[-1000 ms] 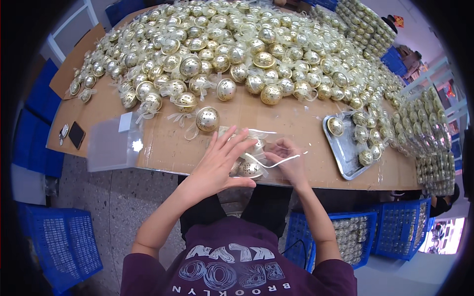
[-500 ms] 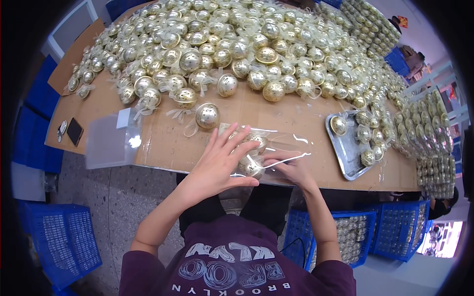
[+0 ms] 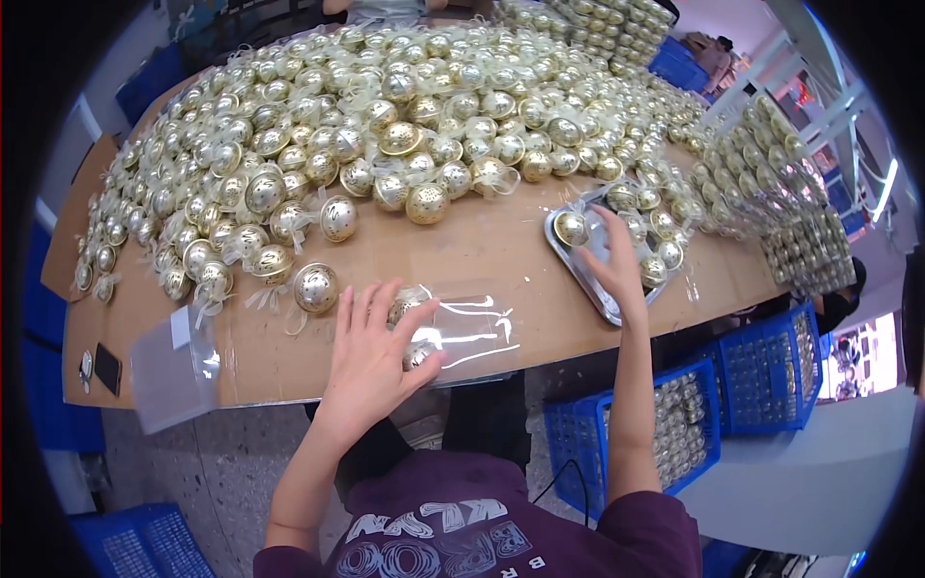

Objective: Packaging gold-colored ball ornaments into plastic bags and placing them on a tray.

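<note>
My left hand [image 3: 371, 361] lies spread over a clear plastic bag [image 3: 472, 323] near the table's front edge. Inside the bag are gold ball ornaments [image 3: 418, 355], partly covered by my fingers. On the right, my right hand [image 3: 614, 260] is over a silver metal tray [image 3: 578, 279], thumb and fingers apart beside a gold ball [image 3: 571, 228] at the tray's left side. Whether the fingertips touch that ball I cannot tell. More ribboned balls [image 3: 653, 272] lie in the tray. A single ball [image 3: 315, 287] rests just left of my left hand.
A large heap of gold balls with pale ribbons [image 3: 424, 135] covers the cardboard-topped table [image 3: 482, 246]. A stack of clear plastic bags [image 3: 173, 376] and a phone [image 3: 107, 370] lie left. Packed balls [image 3: 809, 250] are stacked right. Blue crates [image 3: 708, 414] stand below. Another person [image 3: 385, 10] is across the table.
My right hand has left the bag's open end and moved right to the tray. The left hand stays on the bag. The whole view has shifted to the right.
</note>
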The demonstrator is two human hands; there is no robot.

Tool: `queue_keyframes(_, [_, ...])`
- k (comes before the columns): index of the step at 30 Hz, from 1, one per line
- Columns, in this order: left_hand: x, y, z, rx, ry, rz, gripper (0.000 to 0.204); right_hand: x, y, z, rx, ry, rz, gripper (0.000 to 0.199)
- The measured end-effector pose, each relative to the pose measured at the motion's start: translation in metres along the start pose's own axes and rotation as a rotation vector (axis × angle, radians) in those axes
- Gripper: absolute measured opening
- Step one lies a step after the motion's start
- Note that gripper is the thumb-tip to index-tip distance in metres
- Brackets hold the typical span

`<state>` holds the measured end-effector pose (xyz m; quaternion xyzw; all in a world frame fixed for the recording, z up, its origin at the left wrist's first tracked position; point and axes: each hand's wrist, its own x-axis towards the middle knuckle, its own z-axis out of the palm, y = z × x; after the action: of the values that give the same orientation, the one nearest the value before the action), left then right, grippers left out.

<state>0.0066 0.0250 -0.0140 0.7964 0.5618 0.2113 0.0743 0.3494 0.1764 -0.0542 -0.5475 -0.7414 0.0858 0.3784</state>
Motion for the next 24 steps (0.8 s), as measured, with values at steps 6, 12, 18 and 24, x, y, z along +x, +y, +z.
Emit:
queue_keyframes(6, [0.011,-0.002,0.012,-0.053,0.041,0.007,0.045,0.013,-0.027,0.010,0.081,-0.134,0.040,0.062])
queue_keyframes(12, [0.009,-0.002,0.011,-0.075,0.108,0.075,0.047,-0.046,-0.067,0.014,-0.310,-0.006,-0.188,0.065])
queue_keyframes(18, [0.012,-0.002,0.013,-0.072,0.101,0.069,0.047,-0.073,-0.091,0.007,-0.151,-0.144,-0.090,0.072])
queue_keyframes(24, [0.012,-0.001,0.013,-0.063,0.115,0.084,0.047,-0.076,-0.092,-0.004,-0.100,-0.244,-0.146,0.070])
